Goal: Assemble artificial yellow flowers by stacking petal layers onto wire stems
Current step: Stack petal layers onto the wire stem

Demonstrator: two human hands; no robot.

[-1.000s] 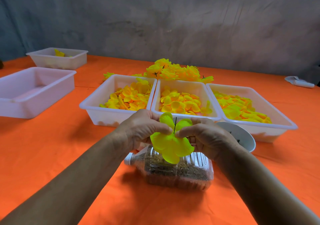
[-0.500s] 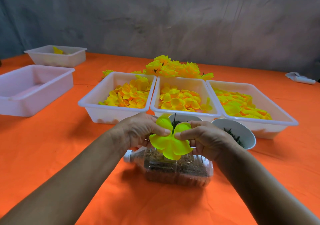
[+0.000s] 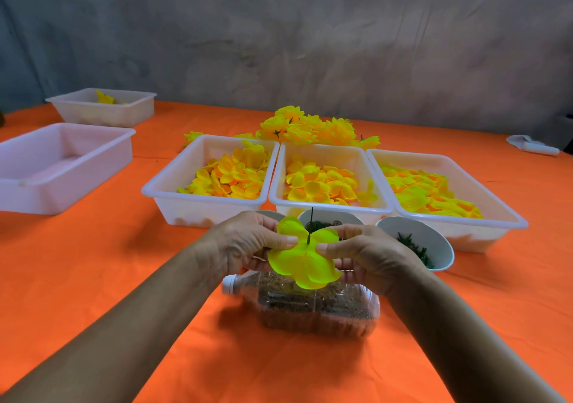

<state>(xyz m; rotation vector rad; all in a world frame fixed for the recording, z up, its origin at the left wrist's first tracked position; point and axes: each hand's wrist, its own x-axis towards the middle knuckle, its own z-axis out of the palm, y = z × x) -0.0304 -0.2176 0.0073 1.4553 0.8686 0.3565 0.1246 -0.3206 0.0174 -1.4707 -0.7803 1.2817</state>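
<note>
A bright yellow petal layer is threaded on a thin dark wire stem that pokes up through its centre. My left hand pinches the layer's left side and my right hand pinches its right side, thumbs on top. Both hands hover just above a clear plastic bottle lying on its side, filled with brownish grit. Behind stand three white trays of yellow petals: left, middle, right. The lower stem is hidden by the petals.
Two white bowls with dark green parts sit behind my hands, a third mostly hidden. Finished yellow flowers are piled behind the trays. Two more white trays stand far left on the orange tablecloth. A pale object lies far right.
The petal layer has slid lower on the wire, so more of the stem's tip shows above it. Both hands kept their pinch and barely shifted.
</note>
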